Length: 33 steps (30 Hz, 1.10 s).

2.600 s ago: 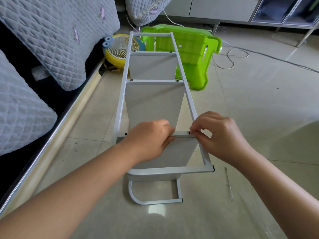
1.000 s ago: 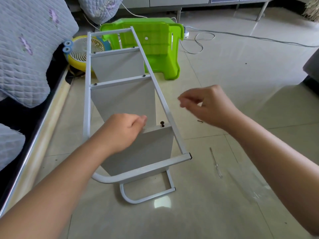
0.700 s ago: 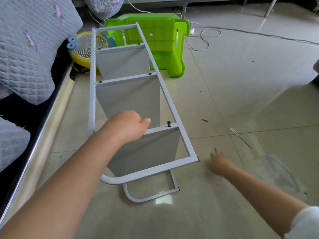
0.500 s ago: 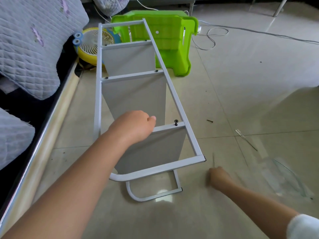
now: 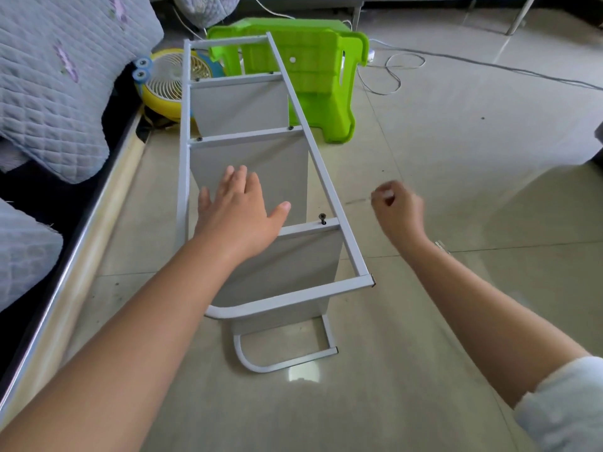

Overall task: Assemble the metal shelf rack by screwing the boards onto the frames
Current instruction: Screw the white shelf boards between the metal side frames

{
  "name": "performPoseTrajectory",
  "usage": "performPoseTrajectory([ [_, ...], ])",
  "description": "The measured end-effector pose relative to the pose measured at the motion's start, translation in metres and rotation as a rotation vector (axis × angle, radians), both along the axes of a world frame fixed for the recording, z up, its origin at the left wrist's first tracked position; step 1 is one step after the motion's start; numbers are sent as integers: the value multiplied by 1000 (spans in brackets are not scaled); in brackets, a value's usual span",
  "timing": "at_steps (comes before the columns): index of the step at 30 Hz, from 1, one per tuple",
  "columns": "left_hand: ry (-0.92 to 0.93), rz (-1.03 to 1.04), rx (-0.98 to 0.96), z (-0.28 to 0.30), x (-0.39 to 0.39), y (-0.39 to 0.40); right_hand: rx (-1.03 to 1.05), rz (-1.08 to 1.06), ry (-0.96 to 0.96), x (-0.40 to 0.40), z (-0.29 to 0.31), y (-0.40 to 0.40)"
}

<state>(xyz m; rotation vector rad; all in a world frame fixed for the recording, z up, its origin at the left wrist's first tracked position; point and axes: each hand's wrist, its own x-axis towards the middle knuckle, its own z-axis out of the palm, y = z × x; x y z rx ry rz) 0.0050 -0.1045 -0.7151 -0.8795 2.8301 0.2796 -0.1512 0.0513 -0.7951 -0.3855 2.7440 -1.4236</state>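
Lying under left hand (image 5: 239,213): shelf rack (image 5: 326,187).

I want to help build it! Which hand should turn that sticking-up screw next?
Probably the right hand: it hovers beside the screw, fingers curled. The left hand is spread flat over the board.

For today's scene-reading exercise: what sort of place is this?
Probably a room at home, likely a bedroom or living room: quilted bedding lies at the left, and a small fan and green stool stand on the tiled floor.
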Motion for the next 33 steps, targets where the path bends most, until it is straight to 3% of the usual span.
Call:
performPoseTrajectory([
  [4, 88, 79, -4, 1, 3, -13, -441, -9, 80, 11, 58, -11],
  [8, 116, 175, -61, 0, 7, -28, -461, 178, 320, 36, 88, -14],
  [13, 112, 188, -73, -3, 11, -27, -580, 249, 342, 42, 105, -14],
  [21, 135, 206, -54, -4, 14, -24, -396, 510, 489, 53, 125, -19],
  [25, 130, 195, -63, -3, 15, -22, -308, 541, 604, 58, 123, -19],
  [33, 128, 199, -59, -2, 16, -23, -250, 554, 589, 54, 121, -15],
])
